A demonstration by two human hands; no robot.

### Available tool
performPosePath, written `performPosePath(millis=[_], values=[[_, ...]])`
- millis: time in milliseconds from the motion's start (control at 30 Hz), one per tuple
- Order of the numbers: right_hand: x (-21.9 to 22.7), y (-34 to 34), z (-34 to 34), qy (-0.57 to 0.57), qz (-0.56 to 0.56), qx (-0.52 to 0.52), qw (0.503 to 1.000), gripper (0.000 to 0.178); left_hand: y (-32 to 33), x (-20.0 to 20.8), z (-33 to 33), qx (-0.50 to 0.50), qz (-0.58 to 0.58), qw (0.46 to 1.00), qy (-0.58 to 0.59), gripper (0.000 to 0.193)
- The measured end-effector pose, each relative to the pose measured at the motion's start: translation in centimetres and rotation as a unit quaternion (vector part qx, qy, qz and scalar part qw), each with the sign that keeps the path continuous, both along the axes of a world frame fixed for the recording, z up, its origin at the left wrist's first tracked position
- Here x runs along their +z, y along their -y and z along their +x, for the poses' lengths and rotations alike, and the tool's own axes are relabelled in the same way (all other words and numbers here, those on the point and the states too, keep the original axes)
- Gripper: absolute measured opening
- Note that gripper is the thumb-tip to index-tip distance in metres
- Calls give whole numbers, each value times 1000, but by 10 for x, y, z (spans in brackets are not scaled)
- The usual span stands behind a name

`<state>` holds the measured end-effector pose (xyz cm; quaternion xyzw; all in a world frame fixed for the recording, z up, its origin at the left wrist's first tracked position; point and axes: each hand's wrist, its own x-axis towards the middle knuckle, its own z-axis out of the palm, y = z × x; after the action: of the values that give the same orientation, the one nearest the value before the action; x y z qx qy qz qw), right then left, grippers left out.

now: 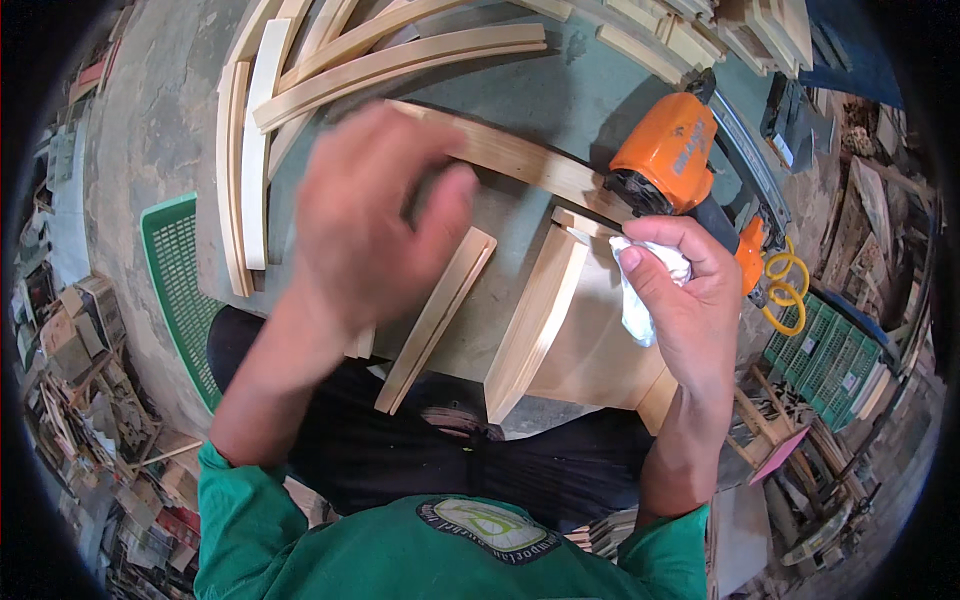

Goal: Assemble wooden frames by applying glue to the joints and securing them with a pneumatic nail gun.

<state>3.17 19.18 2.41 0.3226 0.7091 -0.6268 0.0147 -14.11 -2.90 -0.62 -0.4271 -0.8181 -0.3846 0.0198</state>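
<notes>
My right hand [690, 290] is closed on a crumpled white rag [640, 310], above a pale wooden panel [590, 345]. My left hand [380, 215] is raised over the table and blurred by motion; a gap shows between thumb and fingers, but whether it holds anything is unclear. Behind it a curved wooden rail [530, 165] lies across the table. A grooved wooden strip [440, 315] slants toward my lap between the hands. To its right, a wider wooden piece [535, 320] meets the panel's left side.
An orange nail gun [665, 150] with a coiled yellow hose [790, 290] lies beyond my right hand. Curved wooden strips [400, 70] are piled at the far left, and more wood [670, 35] is stacked far right. Green plastic crates [180, 290] stand beside the table; scrap wood lies around.
</notes>
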Motion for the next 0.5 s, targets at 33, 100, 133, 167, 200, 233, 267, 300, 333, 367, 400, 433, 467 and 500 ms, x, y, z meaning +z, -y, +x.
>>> performPosePath(millis=[33, 100, 133, 167, 200, 233, 267, 300, 333, 367, 400, 433, 467, 500], values=[[3, -1, -4, 18, 20, 18, 999, 23, 4, -7, -11, 6, 1, 1000, 3, 20], [5, -4, -5, 39, 43, 41, 997, 24, 9, -19, -28, 42, 15, 999, -11, 16], [5, -7, 0, 38, 38, 34, 998, 23, 11, -19, -26, 40, 12, 999, -19, 15], [3, -8, 3, 38, 34, 26, 998, 22, 10, -16, -20, 42, 15, 999, -16, 15], [3, -7, 5, 31, 35, 12, 999, 21, 9, -8, -7, 18, 15, 999, 28, 16], [2, -7, 11, 40, 42, 7, 998, 21, 5, -3, 6, -12, 21, 997, 74, 17], [0, -8, 19, 33, 6, -17, 999, 20, 4, 3, 20, -42, -10, 994, 103, 29], [2, -8, 27, 25, -31, -45, 998, 21, 3, 11, 31, -53, -4, 993, 110, 29], [3, -8, 37, 18, -31, -57, 998, 21, 1, 16, 43, -79, -34, 979, 183, 38], [11, -7, 48, 27, -18, -71, 997, 21, 0, 20, 53, -108, -66, 959, 253, 47], [19, -7, 59, 3, 51, -103, 993, 21, 4, 21, 61, -136, -112, 946, 272, 69], [29, -10, 72, -18, 127, -134, 983, 21, 2, 20, 69, -151, -103, 944, 276, 69], [40, -15, 89, 6, 172, -170, 970, 21, 0, 20, 76, -148, -125, 940, 281, 75], [46, -18, 102, 49, 258, -195, 945, 23, -1, 21, 81, -143, -152, 937, 281, 81]])
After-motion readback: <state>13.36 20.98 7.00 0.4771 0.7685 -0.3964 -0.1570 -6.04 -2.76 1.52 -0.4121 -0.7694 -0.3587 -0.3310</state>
